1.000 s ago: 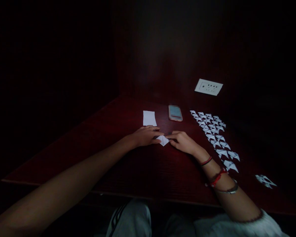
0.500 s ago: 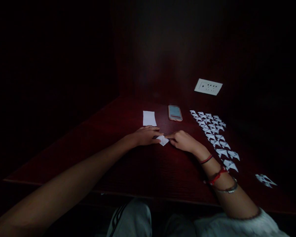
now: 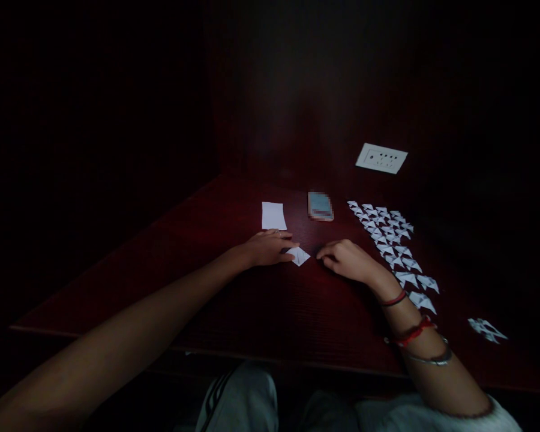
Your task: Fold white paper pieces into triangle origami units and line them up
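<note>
Fingers of the left hand (image 3: 270,247) lie flat on a folded paper (image 3: 300,257); the right hand (image 3: 347,261), loosely curled and empty, rests just beside it.

Left hand (image 3: 270,247) pinning folded paper (image 3: 299,256) (small, white), right hand (image 3: 348,260) just beside, dark table (image 3: 252,300)

Lighting very dim; the upper half of the frame is near black. A dark reddish wooden surface (image 3: 261,312) occupies the centre. Dark walls (image 3: 297,108) meet at a corner, upper centre. A white socket plate (image 3: 381,158) sits right of centre.
</note>
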Demonstrator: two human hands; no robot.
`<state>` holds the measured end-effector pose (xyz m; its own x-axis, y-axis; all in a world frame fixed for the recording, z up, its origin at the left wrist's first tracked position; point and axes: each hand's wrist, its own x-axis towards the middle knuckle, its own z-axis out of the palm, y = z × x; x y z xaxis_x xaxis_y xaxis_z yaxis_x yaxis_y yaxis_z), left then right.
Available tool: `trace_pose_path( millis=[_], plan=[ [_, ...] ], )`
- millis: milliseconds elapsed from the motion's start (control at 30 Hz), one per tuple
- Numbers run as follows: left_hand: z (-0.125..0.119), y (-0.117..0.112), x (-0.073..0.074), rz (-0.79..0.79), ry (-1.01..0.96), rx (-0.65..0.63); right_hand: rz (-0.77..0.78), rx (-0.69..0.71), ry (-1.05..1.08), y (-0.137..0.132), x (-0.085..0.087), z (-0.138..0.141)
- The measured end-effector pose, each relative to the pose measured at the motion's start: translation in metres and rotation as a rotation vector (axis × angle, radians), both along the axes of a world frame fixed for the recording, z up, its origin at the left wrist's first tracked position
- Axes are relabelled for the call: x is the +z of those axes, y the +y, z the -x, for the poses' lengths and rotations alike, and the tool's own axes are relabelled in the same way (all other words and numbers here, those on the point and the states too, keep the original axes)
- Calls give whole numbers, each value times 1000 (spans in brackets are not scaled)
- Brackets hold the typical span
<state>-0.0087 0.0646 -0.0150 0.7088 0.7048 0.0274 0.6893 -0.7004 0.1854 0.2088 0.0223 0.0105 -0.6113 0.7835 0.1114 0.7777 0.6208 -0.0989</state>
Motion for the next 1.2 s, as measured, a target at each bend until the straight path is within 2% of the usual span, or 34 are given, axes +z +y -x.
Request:
trace_pose_path(
  millis=[167,367,500,667,900,1200],
  plan=[
    [-2,-3,-4,-36,-29,27,-62,34,67,1,-8,5],
    [-4,-4,-6,-58,-51,41,53,208,78,-2,-7,14],
    [-5,-5,-3,-43,-49,64,105,265,89,-5,0,14],
    [-4,-4,-4,-45,-52,64,103,255,85,-6,-1,14],
    [-4,-5,-8,-105,-66,51,29,82,92,0,-12,14],
    [-13,-16,-1,-177,8,129,108,140,94,-8,-3,17]
  ],
)
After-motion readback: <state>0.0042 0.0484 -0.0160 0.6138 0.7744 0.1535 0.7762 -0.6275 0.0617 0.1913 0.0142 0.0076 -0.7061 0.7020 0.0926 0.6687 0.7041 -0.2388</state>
